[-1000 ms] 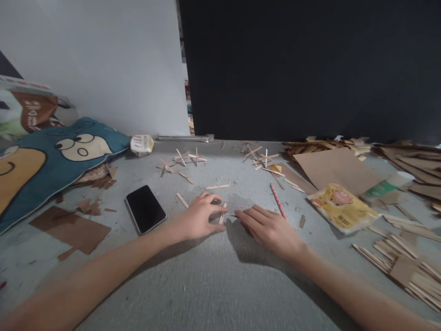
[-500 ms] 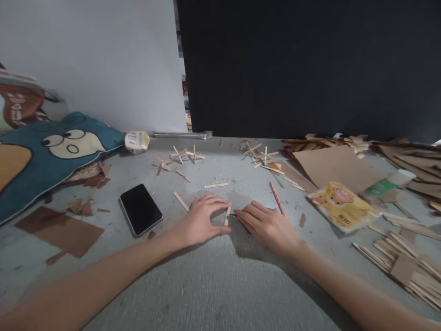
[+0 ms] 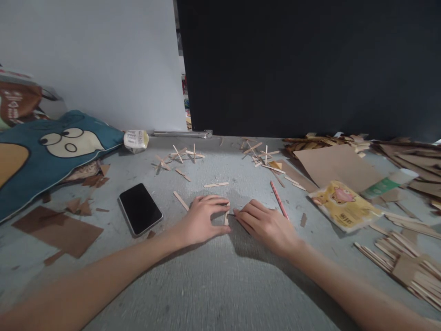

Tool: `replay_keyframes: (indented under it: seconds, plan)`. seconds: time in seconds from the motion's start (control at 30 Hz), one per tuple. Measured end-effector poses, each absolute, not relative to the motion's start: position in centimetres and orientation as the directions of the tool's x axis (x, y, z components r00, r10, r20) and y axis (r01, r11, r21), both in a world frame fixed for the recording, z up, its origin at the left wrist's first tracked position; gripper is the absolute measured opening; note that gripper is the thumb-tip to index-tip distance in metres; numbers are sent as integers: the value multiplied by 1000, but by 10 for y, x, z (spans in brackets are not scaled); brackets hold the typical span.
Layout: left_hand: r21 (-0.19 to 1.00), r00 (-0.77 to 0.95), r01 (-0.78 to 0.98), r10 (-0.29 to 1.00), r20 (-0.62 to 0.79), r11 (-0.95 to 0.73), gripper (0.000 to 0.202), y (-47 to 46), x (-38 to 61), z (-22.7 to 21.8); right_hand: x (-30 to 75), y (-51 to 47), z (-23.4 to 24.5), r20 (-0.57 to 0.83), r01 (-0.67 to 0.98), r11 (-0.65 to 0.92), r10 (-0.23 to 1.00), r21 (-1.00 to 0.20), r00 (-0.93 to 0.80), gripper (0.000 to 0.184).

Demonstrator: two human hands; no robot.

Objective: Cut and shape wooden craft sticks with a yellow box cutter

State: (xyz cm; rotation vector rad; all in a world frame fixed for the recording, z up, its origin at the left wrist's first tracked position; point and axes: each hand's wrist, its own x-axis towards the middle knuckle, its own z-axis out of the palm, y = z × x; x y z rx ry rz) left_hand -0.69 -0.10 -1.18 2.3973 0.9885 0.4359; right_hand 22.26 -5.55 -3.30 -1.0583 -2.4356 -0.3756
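At the middle of the table, my left hand (image 3: 200, 222) holds a short wooden craft stick (image 3: 226, 218) by its two ends, between thumb and fingertips. My right hand (image 3: 267, 227) is closed around a thin dark tool whose narrow tip (image 3: 231, 214) points at the stick's middle. Most of the tool is hidden by my fingers, so its kind is unclear. A second craft stick (image 3: 181, 201) lies just behind my left hand, and another one (image 3: 216, 185) rests flat farther back. Beyond my right hand lies a red patterned pencil-like rod (image 3: 279, 199).
On the left are a black phone (image 3: 140, 209), cardboard scraps (image 3: 58, 231) and a blue cushion (image 3: 65, 151). Notched sticks joined into crosses (image 3: 179, 155) stand at the back. A yellow packet (image 3: 344, 205) and a bundle of craft sticks (image 3: 403, 266) lie on the right.
The held craft stick has tilted slightly and the tool tip has shifted a little against it. Both hands stay in nearly the same place.
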Motion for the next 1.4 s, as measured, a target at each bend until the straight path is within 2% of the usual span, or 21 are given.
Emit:
replay_keyframes:
  seconds: [0.27,0.67,0.9,1.23,1.4]
  plan:
    - [562,692,536,709,135,-630,45,0,-7,-14,223,-55,-32,481,739,670,625,74,-615,14]
    - [534,700,558,706,109,-635,43,1,-8,-14,220,-54,-22,382,754,656,690,32,-615,10]
    - [537,758,536,651,33,-651,46,12,-11,-8,216,-53,-15,348,762,646,705,44,-617,12]
    - [446,748,550,654,113,-706,42,3,-8,-12,214,-64,-24,335,800,594,740,80,-583,16]
    - [502,757,547,651,44,-670,43,9,-9,-5,216,-61,-19,318,777,621,720,100,-616,19]
